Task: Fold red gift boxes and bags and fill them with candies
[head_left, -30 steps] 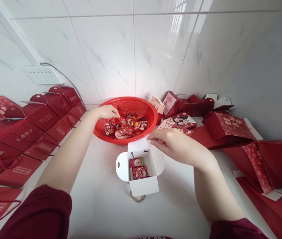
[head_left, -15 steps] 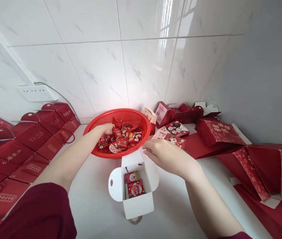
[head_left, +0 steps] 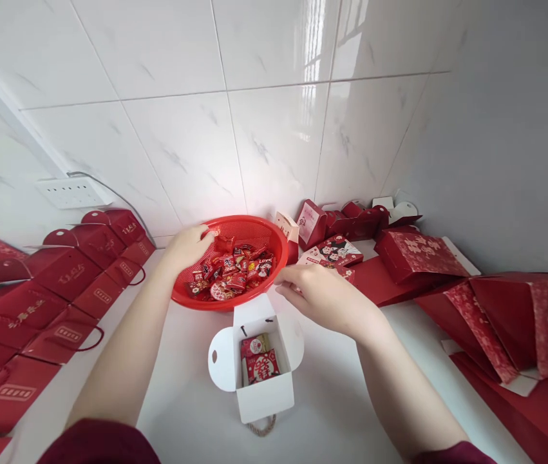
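My left hand (head_left: 187, 248) is raised over the left side of a red plastic basket (head_left: 181, 300), its fingertips pinched together. Whatever they hold is too small to make out. Red wrapped candies (head_left: 235, 267) fill the basket. At the basket's right front rim is my right hand (head_left: 312, 293), palm down, with fingers loosely bent and a little apart, holding nothing I can see. Between my forearms stands an open white box (head_left: 266, 399) with its flaps spread and a rope handle at the front. Inside it lie red wrapped packets (head_left: 260, 367).
Rows of red gift boxes (head_left: 64, 267) line the left side. More red boxes (head_left: 418, 258), several unfolded or open, lie along the right. Behind is a tiled wall (head_left: 177, 154) with a white power strip (head_left: 75, 192). A small patterned box (head_left: 335, 250) rests right of the basket.
My left hand has lifted off the candies and drawn back toward the basket's left rim. My right hand has hardly moved. The view has shifted slightly.
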The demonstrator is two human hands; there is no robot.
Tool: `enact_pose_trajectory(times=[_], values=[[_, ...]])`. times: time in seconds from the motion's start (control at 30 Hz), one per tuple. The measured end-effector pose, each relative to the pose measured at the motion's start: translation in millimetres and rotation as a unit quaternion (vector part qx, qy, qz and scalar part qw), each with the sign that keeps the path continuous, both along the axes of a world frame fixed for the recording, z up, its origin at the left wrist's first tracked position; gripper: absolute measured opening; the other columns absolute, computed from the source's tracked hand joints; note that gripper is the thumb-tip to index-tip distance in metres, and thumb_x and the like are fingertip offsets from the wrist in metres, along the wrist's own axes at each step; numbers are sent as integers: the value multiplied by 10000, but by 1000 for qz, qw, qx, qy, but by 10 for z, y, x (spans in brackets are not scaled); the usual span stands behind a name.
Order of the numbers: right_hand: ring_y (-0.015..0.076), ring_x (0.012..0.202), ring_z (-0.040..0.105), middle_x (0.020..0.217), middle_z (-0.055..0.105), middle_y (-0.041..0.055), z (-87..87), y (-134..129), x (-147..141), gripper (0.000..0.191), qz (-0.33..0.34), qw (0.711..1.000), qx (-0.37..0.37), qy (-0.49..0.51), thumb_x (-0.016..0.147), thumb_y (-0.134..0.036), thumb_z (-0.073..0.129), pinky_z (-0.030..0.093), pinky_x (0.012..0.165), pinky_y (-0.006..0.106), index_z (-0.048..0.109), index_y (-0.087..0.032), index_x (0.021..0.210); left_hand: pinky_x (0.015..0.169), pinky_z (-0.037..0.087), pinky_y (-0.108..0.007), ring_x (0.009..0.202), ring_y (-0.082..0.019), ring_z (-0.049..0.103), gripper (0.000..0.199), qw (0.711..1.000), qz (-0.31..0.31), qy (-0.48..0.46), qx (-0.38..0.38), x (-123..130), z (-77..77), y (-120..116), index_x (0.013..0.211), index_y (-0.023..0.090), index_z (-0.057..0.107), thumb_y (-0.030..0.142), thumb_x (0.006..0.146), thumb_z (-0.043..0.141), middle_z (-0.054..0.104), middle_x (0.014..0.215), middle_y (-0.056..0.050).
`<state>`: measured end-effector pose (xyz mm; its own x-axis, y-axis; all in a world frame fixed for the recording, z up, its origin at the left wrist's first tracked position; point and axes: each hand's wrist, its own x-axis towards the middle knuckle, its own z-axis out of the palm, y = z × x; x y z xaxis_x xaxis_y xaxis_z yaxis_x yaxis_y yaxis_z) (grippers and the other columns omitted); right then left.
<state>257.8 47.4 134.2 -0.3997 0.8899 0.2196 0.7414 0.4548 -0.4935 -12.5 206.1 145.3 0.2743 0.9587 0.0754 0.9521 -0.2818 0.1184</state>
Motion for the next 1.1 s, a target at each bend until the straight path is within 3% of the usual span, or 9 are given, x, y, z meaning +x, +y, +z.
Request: enact_pose_trajectory(times=[0.07,0.17,0.23,0.3,0.4,0.57,0.77,0.93,1.1], values=[[156,758,614,874,696,32,3,19,16,187,11,998,3,61,991,-260,476,408,691,278,645,-195,943,733,491,-272,787,-171,648,525,996,-47,-70,9,76,66,-464,916,180,613,503,1031,216,693,861,-35],[143,790,632,917,705,18,2,33,-6,202,82,981,-47,172,993,-354,519,449,717,269,620,-203,1082,652,454,-257,697,-152,598,434,935,-195,-293,-39,212,51,-1094,751,167,564,481,998,395,632,728,-25],[139,806,637,905,696,14,-4,19,-44,221,161,956,-95,226,975,-390,560,464,716,258,609,-190,1055,615,429,-256,672,-142,563,376,903,-254,-334,-87,281,12,-1378,762,165,568,426,996,431,596,713,-19],[137,798,632,877,683,12,-11,-11,-84,217,220,934,-126,251,967,-393,578,466,701,252,607,-178,978,584,398,-255,638,-129,517,341,889,-280,-340,-121,315,-12,-1541,794,168,581,387,1004,425,552,695,-4],[134,785,620,858,667,15,-13,-71,-125,216,237,924,-131,270,976,-381,565,462,691,254,598,-171,937,555,357,-252,607,-113,455,311,893,-278,-336,-111,325,5,-1644,786,174,580,349,1003,442,495,672,14],[126,732,584,816,650,12,6,-152,-176,206,196,938,-117,262,962,-357,589,440,651,251,594,-164,888,619,401,-247,700,-121,511,152,895,-245,-371,-40,319,26,-1736,839,177,590,280,948,564,569,767,3],[107,660,543,734,607,-12,-25,-202,-257,166,232,928,-75,283,933,-269,613,444,621,248,583,-164,808,547,368,-238,598,-99,445,222,829,-307,-452,-118,280,-80,-1771,781,173,551,286,970,526,488,675,19],[104,636,619,711,644,-10,-44,-244,-225,139,298,891,-109,325,917,-236,650,515,603,234,590,-168,812,588,403,-256,629,-114,501,181,811,-337,-459,-134,274,-41,-1811,810,168,587,270,956,553,561,708,-6],[112,647,676,746,673,9,-32,-275,-181,110,311,871,-177,337,935,-245,639,576,586,227,595,-166,873,670,460,-307,718,-161,574,179,796,-347,-459,-190,265,-5,-1826,850,170,627,281,963,542,654,806,-61]])
